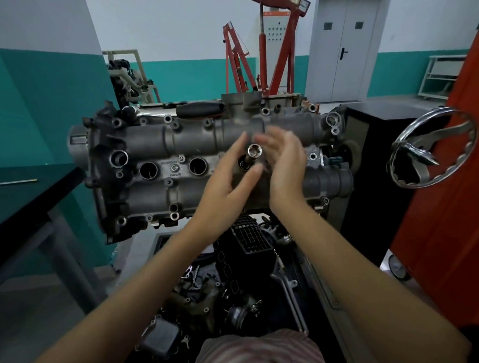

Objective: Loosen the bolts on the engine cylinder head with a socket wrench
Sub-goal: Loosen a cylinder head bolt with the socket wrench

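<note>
risk first: shiny steel socket (255, 151) stands out of the third round well of the grey cast-metal cylinder head (204, 161), its open end up, and no wrench is on it. if you let it lean, it may sit crooked on whatever bolt lies below, which is hidden, and slip or round the head once you apply torque. the black-handled tool (201, 110) lies on the far edge of the head, well apart from your hands; reaching for it could knock the socket over.

your left hand (227, 182) is spread, thumb tip just beside the socket's stem, forefinger raised past it. your right hand (284, 163) is open and blurred, fingers loosely together, cupped close to the socket's right side. cannot tell whether either hand actually touches it; neither grips anything.
</note>
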A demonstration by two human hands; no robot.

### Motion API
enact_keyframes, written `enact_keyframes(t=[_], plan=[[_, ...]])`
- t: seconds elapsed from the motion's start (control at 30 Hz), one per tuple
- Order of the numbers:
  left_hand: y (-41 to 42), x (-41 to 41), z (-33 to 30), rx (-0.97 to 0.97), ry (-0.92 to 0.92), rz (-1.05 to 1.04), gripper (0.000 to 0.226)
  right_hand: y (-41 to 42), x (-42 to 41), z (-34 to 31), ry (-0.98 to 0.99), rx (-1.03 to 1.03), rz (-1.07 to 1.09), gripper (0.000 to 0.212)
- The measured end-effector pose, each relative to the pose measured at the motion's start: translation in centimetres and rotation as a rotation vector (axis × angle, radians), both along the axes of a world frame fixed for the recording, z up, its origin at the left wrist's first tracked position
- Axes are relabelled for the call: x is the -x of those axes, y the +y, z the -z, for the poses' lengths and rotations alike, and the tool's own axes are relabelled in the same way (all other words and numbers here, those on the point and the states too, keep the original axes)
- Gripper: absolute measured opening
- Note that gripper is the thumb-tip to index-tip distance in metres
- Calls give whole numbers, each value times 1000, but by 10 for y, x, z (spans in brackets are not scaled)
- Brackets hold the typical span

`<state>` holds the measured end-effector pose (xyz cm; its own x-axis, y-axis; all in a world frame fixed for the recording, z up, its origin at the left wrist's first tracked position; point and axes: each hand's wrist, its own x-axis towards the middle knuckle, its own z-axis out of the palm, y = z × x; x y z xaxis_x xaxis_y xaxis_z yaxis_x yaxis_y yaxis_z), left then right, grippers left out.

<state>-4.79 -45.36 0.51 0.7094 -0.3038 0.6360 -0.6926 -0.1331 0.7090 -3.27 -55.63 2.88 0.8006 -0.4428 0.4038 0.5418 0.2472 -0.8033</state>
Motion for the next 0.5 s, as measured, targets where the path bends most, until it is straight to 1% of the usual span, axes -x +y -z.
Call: enact_keyframes(t=[0.03,0.07,0.17,0.23,0.3,0.33,0.37,0.43,0.5], plan=[[0,-7,-4,-104,-82,-23,49,-6,1,13,-20,175,99,25],[-2,-13,-11,-173,-179,-95,44,-12,2,23,-69,371,185,21],[0,-27,-17,-247,-402,-226,29,-34,-6,31,-201,859,315,18],[4,-27,-17,-259,-465,-283,23,-44,-13,23,-217,1097,370,21],[3,-32,-22,-238,-468,-326,20,-45,-16,15,-182,1317,318,27],[2,-34,-26,-236,-454,-352,23,-45,-18,12,-142,1388,287,30],[2,-35,-28,-245,-429,-374,28,-44,-22,9,-99,1410,273,31],[1,-39,-32,-280,-464,-413,37,-42,-28,4,-36,1352,280,28],[0,-39,-35,-323,-537,-441,40,-39,-32,3,-19,1296,291,25]])
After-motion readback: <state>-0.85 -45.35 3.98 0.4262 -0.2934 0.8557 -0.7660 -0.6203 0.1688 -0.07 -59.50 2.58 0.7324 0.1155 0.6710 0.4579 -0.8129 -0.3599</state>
